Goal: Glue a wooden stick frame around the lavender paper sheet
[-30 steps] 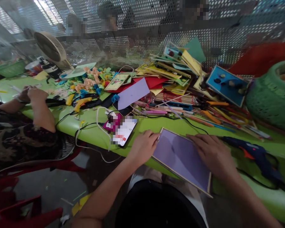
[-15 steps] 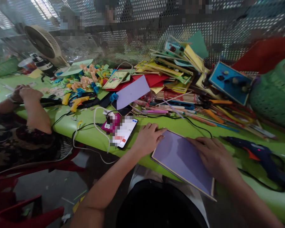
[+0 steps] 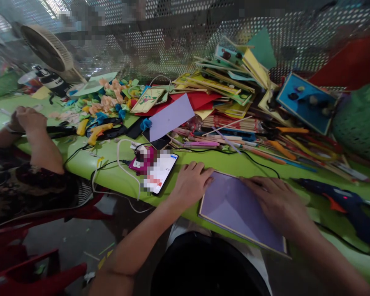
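A purple card [image 3: 231,209] edged with thin wooden strips lies on the green tabletop in front of me, its lower right corner jutting past the table edge. With fingers bent, my left hand [image 3: 193,183] grips the card at its upper left corner. My right hand [image 3: 277,201] rests over the right part of the card, fingers stretched toward its upper edge; its thumb is hidden. To the right lies a dark blue glue gun [image 3: 342,205] with an orange trigger and a lit red light. Left of my left hand is a phone [image 3: 163,174] with its screen on.
Behind lie a loose purple sheet [image 3: 171,117], a heap of framed cards [image 3: 222,86], pencils and sticks [image 3: 234,142]. Crepe-paper pieces [image 3: 111,96], yellow glue guns [image 3: 98,132] and a fan [image 3: 46,49] stand farther left. Another person's clasped hands [image 3: 27,119] rest at the left edge. Cables cross the table.
The view has shifted slightly. Both hands keep nearly the same places on the purple card, and the card still lies on the table.
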Available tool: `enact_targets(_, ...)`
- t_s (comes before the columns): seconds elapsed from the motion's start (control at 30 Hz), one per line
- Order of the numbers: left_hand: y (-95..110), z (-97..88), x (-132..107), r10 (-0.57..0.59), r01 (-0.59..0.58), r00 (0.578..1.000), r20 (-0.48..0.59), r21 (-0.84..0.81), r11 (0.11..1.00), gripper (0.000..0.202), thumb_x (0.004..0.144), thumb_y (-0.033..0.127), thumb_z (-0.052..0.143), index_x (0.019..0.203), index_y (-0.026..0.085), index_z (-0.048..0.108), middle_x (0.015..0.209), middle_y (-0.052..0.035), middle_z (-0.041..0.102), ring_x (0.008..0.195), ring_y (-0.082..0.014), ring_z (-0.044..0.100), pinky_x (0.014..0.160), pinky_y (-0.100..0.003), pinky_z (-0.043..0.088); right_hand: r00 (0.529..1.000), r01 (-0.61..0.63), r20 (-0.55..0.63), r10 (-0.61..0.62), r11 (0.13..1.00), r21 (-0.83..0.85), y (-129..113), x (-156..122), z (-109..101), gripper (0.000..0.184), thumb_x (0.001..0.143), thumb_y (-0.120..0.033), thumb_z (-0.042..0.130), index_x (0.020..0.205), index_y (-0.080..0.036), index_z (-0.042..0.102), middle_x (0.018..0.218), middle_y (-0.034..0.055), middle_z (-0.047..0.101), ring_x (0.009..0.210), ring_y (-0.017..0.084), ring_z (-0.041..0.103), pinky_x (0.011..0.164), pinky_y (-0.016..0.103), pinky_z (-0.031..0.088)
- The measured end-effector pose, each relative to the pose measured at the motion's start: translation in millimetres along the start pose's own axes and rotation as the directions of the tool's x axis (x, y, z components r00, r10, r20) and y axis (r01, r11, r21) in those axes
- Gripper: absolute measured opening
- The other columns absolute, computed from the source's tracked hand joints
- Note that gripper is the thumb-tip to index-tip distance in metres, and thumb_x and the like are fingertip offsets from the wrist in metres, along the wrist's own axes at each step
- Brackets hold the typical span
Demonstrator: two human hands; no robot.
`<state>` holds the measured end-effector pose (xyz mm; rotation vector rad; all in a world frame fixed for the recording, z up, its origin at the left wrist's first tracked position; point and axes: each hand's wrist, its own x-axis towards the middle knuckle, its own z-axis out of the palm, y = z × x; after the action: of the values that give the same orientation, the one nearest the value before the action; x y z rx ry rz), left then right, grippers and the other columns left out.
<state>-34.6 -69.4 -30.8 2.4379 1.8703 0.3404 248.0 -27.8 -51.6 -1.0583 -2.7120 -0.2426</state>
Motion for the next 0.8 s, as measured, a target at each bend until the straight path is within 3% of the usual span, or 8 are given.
enact_targets(0.23, -15.8, 2.9, -5.8, -0.145, 0.113, 0.981, -0.132, -0.222, 0.969, 0.028, 0.105, 0.026, 0.049, 0.122, 0.024, 0.071, 0.112, -0.0060, 0.067, 0.106, -0.0217, 0.058, 0.096, -0.038, 0.047, 0.997, 0.077, 0.021, -0.079, 0.992, 0.095, 3.4, 24.8, -7.4, 0.040, 0.099, -0.022, 0.046, 0.132, -0.023, 0.069, 0.117, 0.0113, 0.073, 0.103, 0.029, 0.065, 0.084, 0.044, 0.051)
enact_targets(0.47, -15.8, 3.1, -5.4, -0.100, 0.089, 0.994, -0.041, -0.211, 0.973, 0.045, 0.096, 0.006, 0.051, 0.129, 0.029, 0.069, 0.111, -0.0055, 0.065, 0.107, -0.0228, 0.057, 0.094, -0.039, 0.050, 0.993, 0.120, -0.018, -0.119, 0.968, 0.220, -11.8, 47.9, -3.5, 0.040, 0.100, -0.020, 0.046, 0.133, -0.021, 0.068, 0.110, 0.0114, 0.074, 0.097, 0.026, 0.066, 0.082, 0.042, 0.052)
enact_targets(0.8, -8.5, 2.1, -3.7, -0.089, 0.091, 0.996, 0.027, -0.063, 0.994, 0.042, 0.100, 0.014, 0.048, 0.135, 0.032, 0.065, 0.113, -0.0059, 0.063, 0.104, -0.0230, 0.056, 0.083, -0.036, 0.048, 0.993, 0.115, -0.015, -0.114, 0.968, 0.223, -9.8, 39.7, 10.7, 0.042, 0.099, -0.021, 0.045, 0.132, -0.020, 0.069, 0.116, 0.0126, 0.073, 0.101, 0.027, 0.066, 0.087, 0.042, 0.056)
